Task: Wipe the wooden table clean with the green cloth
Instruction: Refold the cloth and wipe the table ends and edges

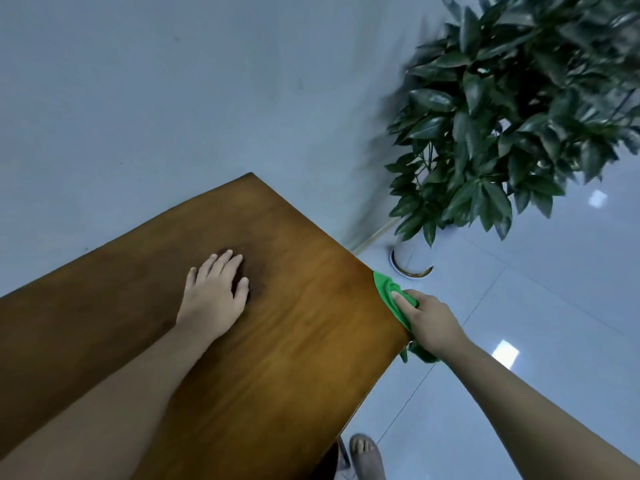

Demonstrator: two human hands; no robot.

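Warm amber-brown table (294, 341) at centre, streaky wood grain, darker brown toward the left. Bright green cloth (386, 289) on its right edge. Upper right, plant (502, 116) in deep glossy green, white pot (410, 258), gold rim. Pale blue-grey wall (138, 98), pale floor (554, 306) with thin dark lines.

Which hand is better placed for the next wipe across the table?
Right. The right hand grips the green cloth at the right edge of the wooden table; the left hand lies flat on top, holding nothing, probably just bracing.

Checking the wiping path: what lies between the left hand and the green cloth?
Only bare wooden table between left hand and green cloth, per the head view.
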